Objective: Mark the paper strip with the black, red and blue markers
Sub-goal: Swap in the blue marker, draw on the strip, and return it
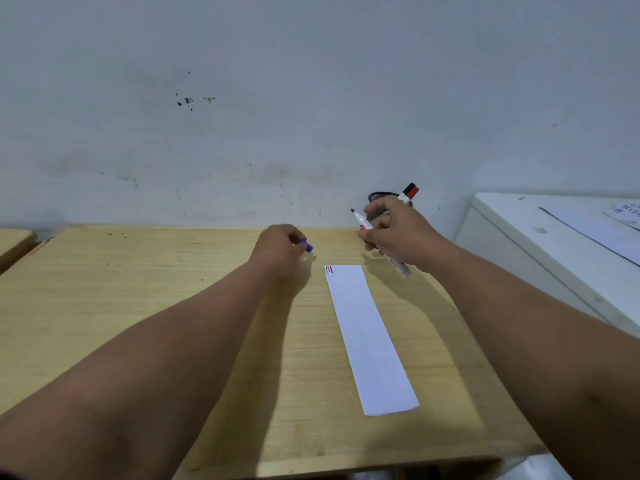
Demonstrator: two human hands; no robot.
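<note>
A long white paper strip (369, 336) lies on the wooden table (138, 289), with short red and blue lines at its far left corner. My left hand (278, 249) is closed around a blue marker cap (306, 245), left of the strip's far end. My right hand (398, 233) holds an uncapped marker (398, 265) with its dark tip pointing up and left, just beyond the strip. A red-capped marker (409, 192) sticks up behind that hand, seemingly from a dark mesh holder (381, 196).
A grey wall rises directly behind the table. A white cabinet (554, 244) with papers on top stands to the right. Another wooden tabletop edge (14, 240) shows at the far left.
</note>
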